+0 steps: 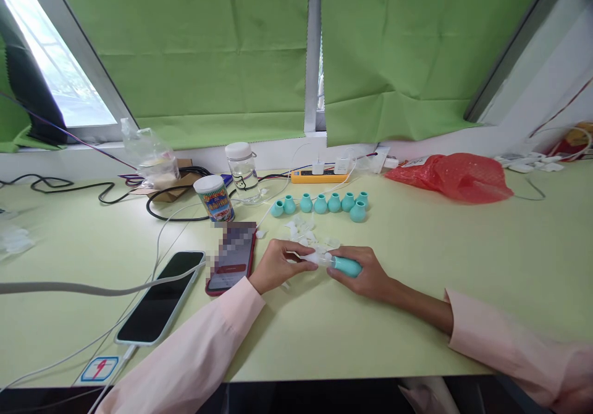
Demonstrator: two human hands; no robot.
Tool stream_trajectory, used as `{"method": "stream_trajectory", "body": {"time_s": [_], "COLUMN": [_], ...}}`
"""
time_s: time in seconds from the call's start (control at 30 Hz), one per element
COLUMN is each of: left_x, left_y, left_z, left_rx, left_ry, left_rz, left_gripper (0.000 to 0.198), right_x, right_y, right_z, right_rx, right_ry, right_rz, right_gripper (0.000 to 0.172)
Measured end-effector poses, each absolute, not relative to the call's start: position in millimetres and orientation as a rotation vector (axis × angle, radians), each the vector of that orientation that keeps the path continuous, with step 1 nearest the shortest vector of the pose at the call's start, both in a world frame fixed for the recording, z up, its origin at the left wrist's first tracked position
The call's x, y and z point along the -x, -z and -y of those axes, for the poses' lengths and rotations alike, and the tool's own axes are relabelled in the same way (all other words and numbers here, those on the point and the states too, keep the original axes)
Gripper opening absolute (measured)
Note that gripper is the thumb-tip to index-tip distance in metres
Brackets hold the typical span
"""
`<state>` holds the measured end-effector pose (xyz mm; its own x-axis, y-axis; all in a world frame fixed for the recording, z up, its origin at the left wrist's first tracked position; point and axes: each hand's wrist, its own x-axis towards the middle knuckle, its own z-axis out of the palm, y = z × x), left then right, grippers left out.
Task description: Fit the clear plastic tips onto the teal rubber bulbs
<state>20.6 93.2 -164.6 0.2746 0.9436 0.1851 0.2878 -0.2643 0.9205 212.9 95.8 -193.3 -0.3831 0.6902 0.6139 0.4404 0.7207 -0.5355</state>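
Note:
My right hand (364,272) is wrapped round a teal squeeze bulb (347,267) lying on its side, its neck toward the left. A clear plastic tube piece (325,259) sticks out of the bulb's neck. My left hand (282,264) pinches a whitish translucent tip (312,257) at the far end of that clear piece, between thumb and fingers. Just beyond my hands lies a loose pile of small translucent plastic pieces (303,232). Behind the pile stand several more teal bulbs (320,204) in a rough row, necks up.
Left of my hands lie a red-cased phone (231,262) and a dark-screened phone (160,299) with cables across it. Farther back are a printed canister (214,199), a clear jar (243,176), an orange power strip (319,178) and a red plastic bag (456,178).

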Motion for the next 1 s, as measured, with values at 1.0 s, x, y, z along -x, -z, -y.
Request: {"method": "stream_trajectory", "body": {"time_s": [1.0], "left_x": [-16.8], "left_y": [161.4], "left_z": [-90.7], "left_rx": [-2.103], "left_ry": [-0.773], "left_rz": [-1.025], "left_gripper": [0.015], "right_x": [-220.8], "right_y": [173.6], "right_z": [-100.0], "right_rx": [0.927], "right_ry": [-0.714], "right_rz": [2.311], "right_gripper": [0.024]}}
